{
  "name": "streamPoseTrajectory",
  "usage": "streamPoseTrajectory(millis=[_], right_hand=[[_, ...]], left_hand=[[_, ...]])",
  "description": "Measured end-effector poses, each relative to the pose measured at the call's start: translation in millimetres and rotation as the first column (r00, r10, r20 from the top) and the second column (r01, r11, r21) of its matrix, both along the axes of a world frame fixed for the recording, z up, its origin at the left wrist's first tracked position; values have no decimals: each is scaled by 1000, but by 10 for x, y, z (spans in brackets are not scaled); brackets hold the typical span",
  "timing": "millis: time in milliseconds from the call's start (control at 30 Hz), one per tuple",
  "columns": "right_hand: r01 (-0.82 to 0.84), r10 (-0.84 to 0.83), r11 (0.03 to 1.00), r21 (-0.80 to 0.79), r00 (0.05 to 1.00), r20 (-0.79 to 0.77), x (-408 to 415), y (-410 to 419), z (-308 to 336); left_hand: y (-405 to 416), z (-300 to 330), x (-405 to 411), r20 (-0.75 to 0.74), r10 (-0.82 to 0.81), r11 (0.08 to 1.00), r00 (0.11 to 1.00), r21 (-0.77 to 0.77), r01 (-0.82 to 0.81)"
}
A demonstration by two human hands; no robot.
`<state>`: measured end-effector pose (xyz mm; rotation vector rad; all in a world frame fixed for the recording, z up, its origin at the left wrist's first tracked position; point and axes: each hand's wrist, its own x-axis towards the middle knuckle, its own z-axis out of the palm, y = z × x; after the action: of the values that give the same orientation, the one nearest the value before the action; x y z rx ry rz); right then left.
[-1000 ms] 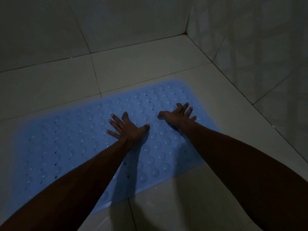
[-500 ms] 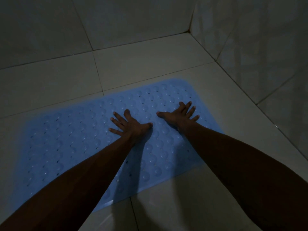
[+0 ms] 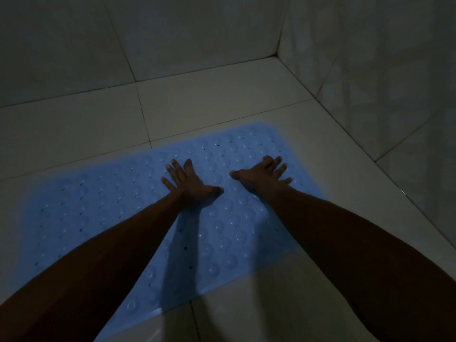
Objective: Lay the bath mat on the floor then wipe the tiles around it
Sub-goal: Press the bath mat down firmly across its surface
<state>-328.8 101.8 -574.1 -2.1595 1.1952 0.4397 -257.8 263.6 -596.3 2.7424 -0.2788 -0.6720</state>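
1. I see the mat point(image 3: 123, 218) lying flat on the floor point(image 3: 86, 124), filling the lower left and centre of the frame; its long axis runs from lower left up toward the right, and its far right corner points at the room corner in the upper right.
2. Both hands are on top of it, in its right half. My left hand point(image 3: 190, 186) sits palm down near the middle of the frame; my right hand point(image 3: 261, 174) is just beside it, nearer the mat's right end.
3. The fingers point(image 3: 176, 169) of both hands are spread and straight, pressing the mat; neither hand grasps anything.
4. So the mat lies directly under the fingers, with most of its uncovered length stretching away to the left of the left hand.
5. I judge the laying nearly done: the left stretch may need pressing, and the left hand is nearer to it.
6. The tiles around the mat are not yet wiped, and I see no cloth in frame.
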Motion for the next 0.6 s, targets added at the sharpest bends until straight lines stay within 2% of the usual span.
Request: streamPoseTrajectory(millis=[133,233,467,533,600], right_hand=[[-50,50,995,-81,999,0,113,-38,47],[-128,127,985,-117,992,-15,220,-85,86],[-181,181,983,19,980,-77,368,-250,41],[-171,172,985,29,983,-63,337,-254,14],[-150,151,988,29,988,-24,317,-241,-6]], left_hand=[[-24,-7,43,-29,88,990,996,-104,-90],[-60,-31,44,9,139,979,990,-149,-136],[-136,-36,118,28,235,959,972,-172,-227],[-183,-87,103,109,274,950,956,-186,-252],[-240,-164,54,268,294,948,917,-205,-244]])
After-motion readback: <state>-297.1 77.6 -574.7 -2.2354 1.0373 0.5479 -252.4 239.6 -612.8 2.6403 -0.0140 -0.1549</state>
